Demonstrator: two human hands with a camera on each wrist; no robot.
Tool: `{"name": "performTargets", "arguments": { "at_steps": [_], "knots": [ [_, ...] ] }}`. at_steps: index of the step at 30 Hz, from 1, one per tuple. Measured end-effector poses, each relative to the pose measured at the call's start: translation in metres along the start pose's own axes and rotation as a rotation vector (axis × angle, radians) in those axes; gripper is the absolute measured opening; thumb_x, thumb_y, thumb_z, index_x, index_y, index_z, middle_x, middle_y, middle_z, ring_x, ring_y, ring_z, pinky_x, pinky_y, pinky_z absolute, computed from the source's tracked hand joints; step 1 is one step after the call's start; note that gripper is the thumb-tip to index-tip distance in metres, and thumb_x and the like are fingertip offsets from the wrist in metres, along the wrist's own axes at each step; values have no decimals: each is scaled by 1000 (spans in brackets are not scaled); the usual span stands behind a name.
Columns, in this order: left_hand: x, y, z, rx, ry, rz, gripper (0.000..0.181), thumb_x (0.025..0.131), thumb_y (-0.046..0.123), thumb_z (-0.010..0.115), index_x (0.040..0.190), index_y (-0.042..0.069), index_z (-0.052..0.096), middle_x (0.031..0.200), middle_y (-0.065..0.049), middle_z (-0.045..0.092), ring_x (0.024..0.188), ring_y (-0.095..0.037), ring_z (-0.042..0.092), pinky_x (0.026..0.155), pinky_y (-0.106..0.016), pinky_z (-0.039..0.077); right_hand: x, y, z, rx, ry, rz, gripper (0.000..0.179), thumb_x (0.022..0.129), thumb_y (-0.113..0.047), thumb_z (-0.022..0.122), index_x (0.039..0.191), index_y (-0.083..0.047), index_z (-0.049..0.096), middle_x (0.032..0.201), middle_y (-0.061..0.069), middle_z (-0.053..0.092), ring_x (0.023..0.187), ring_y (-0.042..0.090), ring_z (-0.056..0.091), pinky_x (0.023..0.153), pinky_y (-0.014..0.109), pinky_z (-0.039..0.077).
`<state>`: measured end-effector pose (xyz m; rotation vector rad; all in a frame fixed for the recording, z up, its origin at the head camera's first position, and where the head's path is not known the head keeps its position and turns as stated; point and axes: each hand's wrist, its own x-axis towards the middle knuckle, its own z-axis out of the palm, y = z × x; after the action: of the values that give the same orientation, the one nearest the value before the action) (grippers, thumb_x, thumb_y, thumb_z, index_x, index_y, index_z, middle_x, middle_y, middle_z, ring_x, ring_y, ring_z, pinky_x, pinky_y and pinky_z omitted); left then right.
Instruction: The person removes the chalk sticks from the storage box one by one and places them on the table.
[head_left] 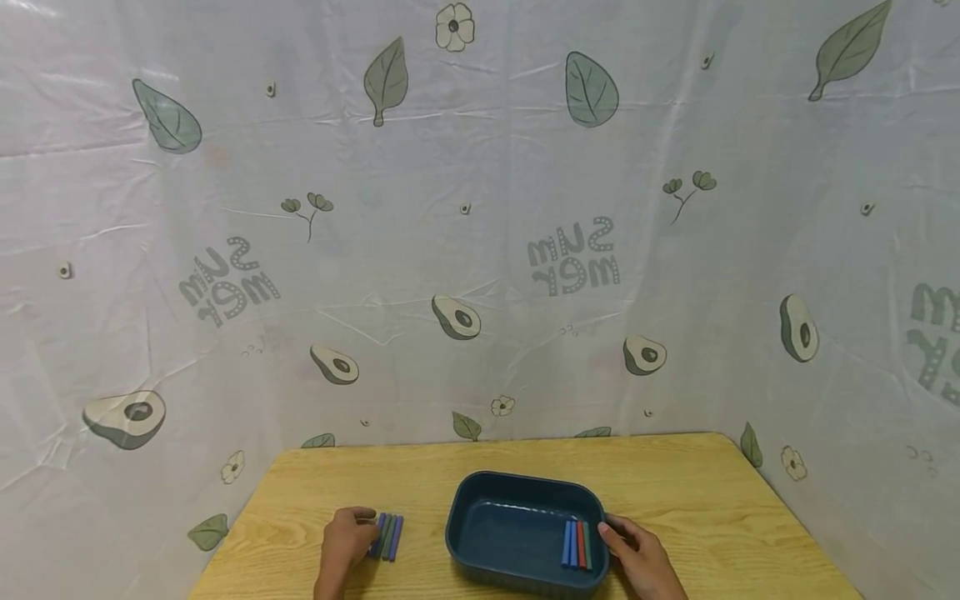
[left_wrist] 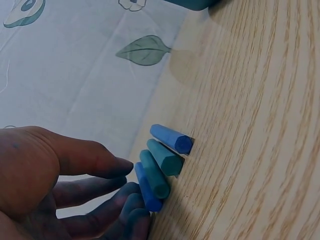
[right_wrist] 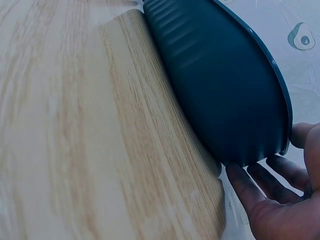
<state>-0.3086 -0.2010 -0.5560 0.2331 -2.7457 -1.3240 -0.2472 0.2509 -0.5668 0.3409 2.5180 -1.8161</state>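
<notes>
Several hexagonal crayon-like sticks [head_left: 387, 537] in blue and green lie side by side on the table, left of a dark blue rectangular dish [head_left: 495, 575]. My left hand [head_left: 348, 537] is at the left of this row, thumb and fingers bent but apart. In the left wrist view, its fingertips [left_wrist: 131, 189] are beside the end blue stick [left_wrist: 148, 187]; whether they touch it I cannot tell. With thumb at the rim and fingers against the outer wall, my right hand [head_left: 641, 554] holds the dish's right end. Inside the dish, blue, red and green sticks [head_left: 581, 545] lie in a row at the right.
The wooden table [head_left: 675, 475] has a light grain. Behind it and along both sides hangs a pale sheet [head_left: 405, 250] printed with leaves, avocados and lettering. The table's back edge meets the sheet.
</notes>
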Motion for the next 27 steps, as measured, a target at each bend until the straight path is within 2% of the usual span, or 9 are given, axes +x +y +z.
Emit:
{"name": "performTargets", "arguments": {
  "at_steps": [4, 11, 18, 23, 27],
  "knots": [
    [1, 0, -1, -12, 0, 1, 38, 74, 5, 66, 109, -7, 71, 94, -16, 74, 82, -27, 70, 69, -39, 55, 0, -2, 0, -20, 1, -13, 76, 98, -53, 53, 140, 10, 48, 139, 34, 50, 126, 47, 52, 95, 50, 52],
    [0, 6, -3, -14, -2, 14, 40, 75, 6, 64, 113, -7, 69, 100, -20, 73, 90, -34, 70, 72, -43, 56, 0, -4, -1, -28, 10, -18, 73, 99, -51, 54, 139, 9, 48, 139, 33, 51, 127, 47, 51, 97, 51, 51],
    [-6, 17, -3, -28, 9, 59, 39, 80, 7, 63, 115, -8, 68, 103, -20, 73, 97, -40, 68, 81, -50, 56, 0, -3, 0, -32, 11, -54, 67, 99, -46, 56, 138, 9, 51, 133, 31, 57, 113, 37, 62, 90, 46, 55],
    [-11, 30, 5, -81, -17, 97, 38, 84, 10, 67, 118, -8, 66, 103, -20, 72, 97, -41, 68, 81, -51, 56, 0, -2, 0, -44, 5, -40, 71, 98, -50, 55, 138, 9, 50, 135, 31, 55, 117, 41, 59, 92, 48, 53],
    [-13, 46, 13, -143, -39, 124, 38, 86, 12, 70, 119, -8, 66, 106, -21, 71, 96, -39, 68, 79, -49, 58, 1, -1, 1, -55, 18, -36, 71, 97, -51, 56, 137, 8, 52, 134, 31, 56, 116, 39, 60, 91, 48, 54]
  ]
}}
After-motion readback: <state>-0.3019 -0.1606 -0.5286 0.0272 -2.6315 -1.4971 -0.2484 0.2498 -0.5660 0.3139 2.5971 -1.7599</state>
